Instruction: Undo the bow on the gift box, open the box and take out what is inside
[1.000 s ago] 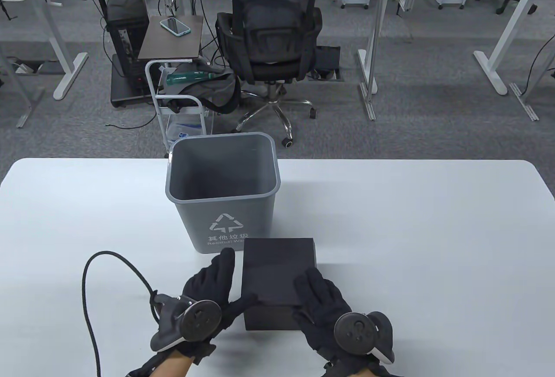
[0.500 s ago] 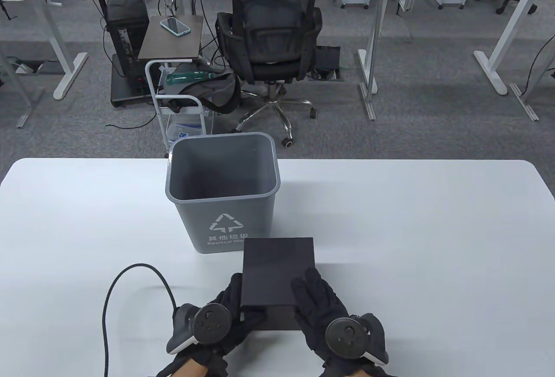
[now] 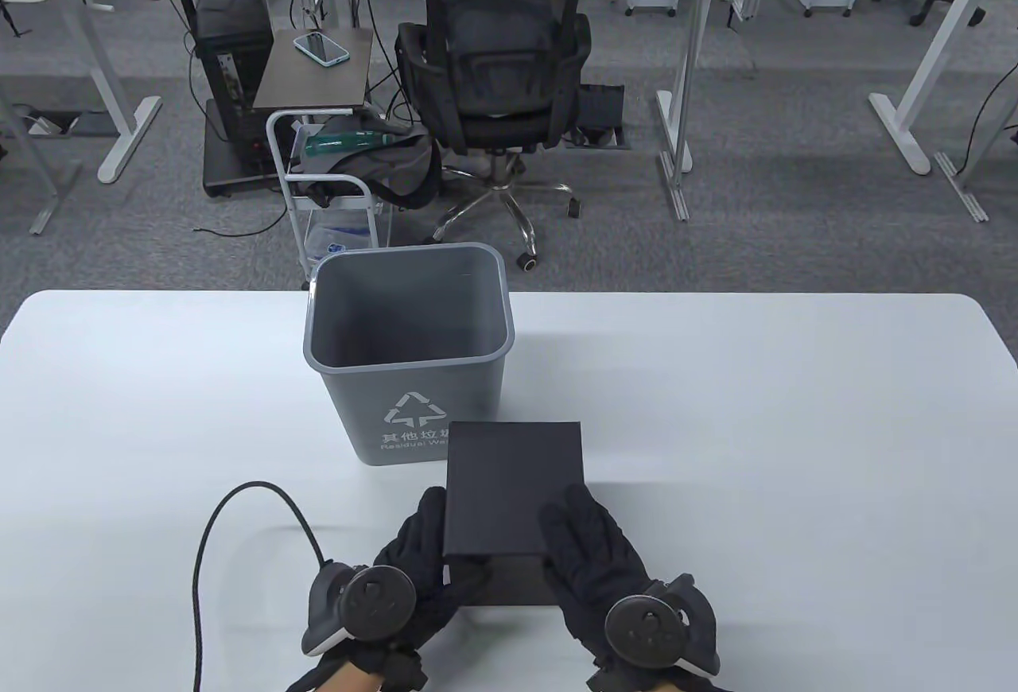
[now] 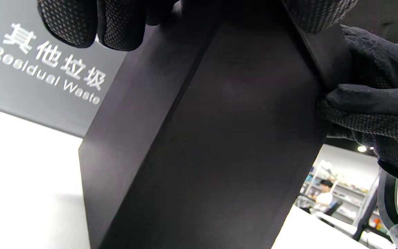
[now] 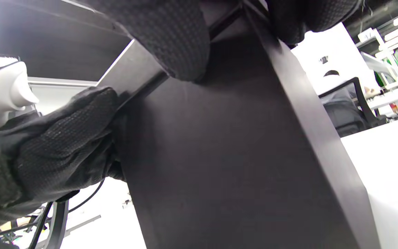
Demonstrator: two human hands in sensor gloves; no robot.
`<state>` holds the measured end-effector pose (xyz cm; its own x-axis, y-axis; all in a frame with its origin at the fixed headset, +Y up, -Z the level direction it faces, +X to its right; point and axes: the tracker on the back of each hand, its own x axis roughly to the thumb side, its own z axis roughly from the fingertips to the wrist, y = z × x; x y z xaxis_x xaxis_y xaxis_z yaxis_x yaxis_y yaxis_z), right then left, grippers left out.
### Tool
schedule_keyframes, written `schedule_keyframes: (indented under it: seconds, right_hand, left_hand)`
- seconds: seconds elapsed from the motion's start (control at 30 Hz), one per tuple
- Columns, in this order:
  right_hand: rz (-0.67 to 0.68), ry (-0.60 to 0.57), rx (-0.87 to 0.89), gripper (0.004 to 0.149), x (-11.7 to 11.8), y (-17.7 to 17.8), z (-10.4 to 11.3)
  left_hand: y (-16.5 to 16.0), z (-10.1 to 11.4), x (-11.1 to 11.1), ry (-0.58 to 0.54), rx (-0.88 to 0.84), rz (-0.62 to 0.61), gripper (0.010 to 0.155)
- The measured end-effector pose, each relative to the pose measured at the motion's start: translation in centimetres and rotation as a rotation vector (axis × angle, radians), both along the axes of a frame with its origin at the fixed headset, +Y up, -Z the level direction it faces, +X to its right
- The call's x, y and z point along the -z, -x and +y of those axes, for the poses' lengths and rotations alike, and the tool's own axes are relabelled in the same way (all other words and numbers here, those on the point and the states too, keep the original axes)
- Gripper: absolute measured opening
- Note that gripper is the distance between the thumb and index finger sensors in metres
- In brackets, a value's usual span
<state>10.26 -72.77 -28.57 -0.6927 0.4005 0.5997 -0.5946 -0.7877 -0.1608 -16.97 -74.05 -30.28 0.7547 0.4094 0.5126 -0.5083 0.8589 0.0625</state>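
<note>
While we grip matte black square lid [image 3: 513,485] at near corners, left hand [image 3: 413,557] pinching left, right hand [image 3: 592,557] right, lid sits partly raised over black box base [image 3: 509,585] on white tabletop [image 3: 795,445]; lift goes straight up.

Matte black gift box [image 3: 513,485], lid [image 3: 515,477] raised off the base [image 3: 509,585], near table edge
</note>
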Motion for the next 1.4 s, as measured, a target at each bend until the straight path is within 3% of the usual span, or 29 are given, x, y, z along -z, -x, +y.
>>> schedule_keyframes:
  seconds: [0.17,0.27,0.33,0.4,0.5,0.67,0.8,0.87,0.9,0.93,1.03,1.23,1.27,1.4]
  right_hand:
    - [-0.034,-0.102,0.08,0.071,-0.5,-1.7,1.9]
    - [-0.099,-0.103,0.245,0.071,-0.6,-4.5,3.0]
    - [-0.159,-0.042,0.437,0.071,-0.3,-7.3,3.2]
    - [-0.222,0.033,0.577,0.071,0.1,-9.6,2.8]
    - [-0.385,0.294,0.734,0.072,1.4,-12.8,0.9]
    - [-0.496,0.731,0.687,0.071,3.5,-14.5,-3.7]
    - [-0.51,0.811,0.641,0.07,3.9,-14.6,-4.4]
    - [-0.589,0.859,0.429,0.066,3.9,-14.3,-4.1]
    - [-0.615,0.863,0.378,0.063,3.9,-14.1,-4.0]
    - [-0.7,0.828,0.216,0.058,4.0,-13.7,-4.0]
    - [-0.766,0.818,0.028,0.054,4.4,-12.7,-4.5]
    - [-0.815,0.826,-0.171,0.06,4.9,-11.2,-4.9]
    - [-0.836,0.782,-0.172,0.063,4.7,-10.9,-4.1]
    - [-0.706,0.231,-0.001,0.068,2.7,-8.9,1.6]
  left_hand:
    - [0.2,0.6,-0.5,-0.071,-0.023,0.009,0.096]
    - [0.4,0.0,-0.2,-0.016,-0.04,0.012,0.094]
    - [0.5,-0.4,0.1,0.026,-0.082,0.015,0.092]
    - [0.6,-0.8,0.4,0.064,-0.125,0.007,0.09]
    - [0.6,-1.2,0.7,0.108,-0.173,0.008,0.088]
    - [0.8,-2.3,1.2,0.25,-0.34,0.02,0.084]
    - [1.3,-2.7,1.6,0.285,-0.339,0.027,0.082]
    - [1.2,-2.7,1.6,0.291,-0.349,0.023,0.081]
    - [1.2,-2.8,1.6,0.294,-0.353,0.023,0.081]
    - [1.1,-2.9,1.7,0.305,-0.355,0.017,0.081]
    - [1.0,-3.2,1.7,0.349,-0.368,0.004,0.081]
    - [1.1,-3.3,2.0,0.377,-0.381,-0.012,0.08]
    - [1.2,-3.3,2.0,0.38,-0.385,-0.015,0.08]
    - [1.4,-3.1,2.0,0.378,-0.4,-0.023,0.078]
